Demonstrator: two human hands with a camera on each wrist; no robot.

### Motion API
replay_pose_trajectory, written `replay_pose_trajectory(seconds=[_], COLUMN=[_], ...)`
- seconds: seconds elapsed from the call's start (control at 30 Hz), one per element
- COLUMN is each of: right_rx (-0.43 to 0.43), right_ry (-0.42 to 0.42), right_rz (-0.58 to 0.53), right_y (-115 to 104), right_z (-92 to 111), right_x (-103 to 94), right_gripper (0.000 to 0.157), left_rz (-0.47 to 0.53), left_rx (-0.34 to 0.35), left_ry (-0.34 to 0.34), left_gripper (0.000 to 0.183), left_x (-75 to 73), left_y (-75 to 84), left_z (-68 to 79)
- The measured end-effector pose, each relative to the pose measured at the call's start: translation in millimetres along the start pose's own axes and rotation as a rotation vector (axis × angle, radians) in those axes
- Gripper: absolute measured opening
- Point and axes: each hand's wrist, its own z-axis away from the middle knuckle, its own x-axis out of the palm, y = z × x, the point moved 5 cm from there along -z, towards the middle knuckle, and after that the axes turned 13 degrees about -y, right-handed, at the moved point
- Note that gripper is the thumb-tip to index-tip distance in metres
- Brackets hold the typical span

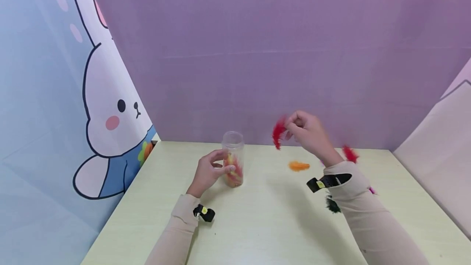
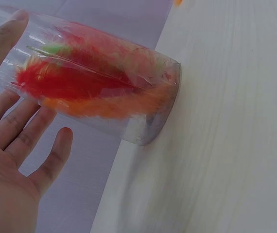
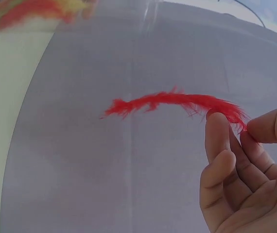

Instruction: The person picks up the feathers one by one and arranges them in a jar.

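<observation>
The left hand (image 1: 207, 171) grips a jar (image 1: 235, 145) of feathers (image 2: 87, 85) on the worktop (image 1: 254, 220); the right hand (image 1: 308, 132) pinches a red feather (image 1: 278, 133).

Pale table (image 1: 254, 224), clear jar (image 1: 238, 151), scattered feathers (image 1: 299, 166)

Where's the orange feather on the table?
In the head view, the orange feather lies on the table, right of the clear jar and below the right hand in the picture.

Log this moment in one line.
left hand: grips clear container, upright on table; right hand: pinches red feather, apart from container; inside container: feathers; orange feather: on table
</observation>
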Motion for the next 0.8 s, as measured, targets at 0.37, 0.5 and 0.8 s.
replay_pose_trajectory(seconds=[0.37, 0.5, 0.8], right_rx=[-0.057, -0.066, -0.096], right_ry=[-0.003, 0.01, 0.015], right_rz=[-0.105, -0.129, -0.276], right_y=[-20, -26, -39], right_z=[-16, -21, -33], right_x=[17.8, 24.9, 45.4], right_gripper=[0.017, 0.015, 0.013], left_rz=[0.03, 0.034, 0.015], left_rx=[-0.009, -0.017, -0.029], left_ry=[-0.003, -0.002, -0.007], left_gripper=[0.059, 0.06, 0.058], left_x=[0.6, 1.3, -1.9], left_y=[2.6, 2.3, 12.0], left_z=[1.3, 0.6, 4.2])
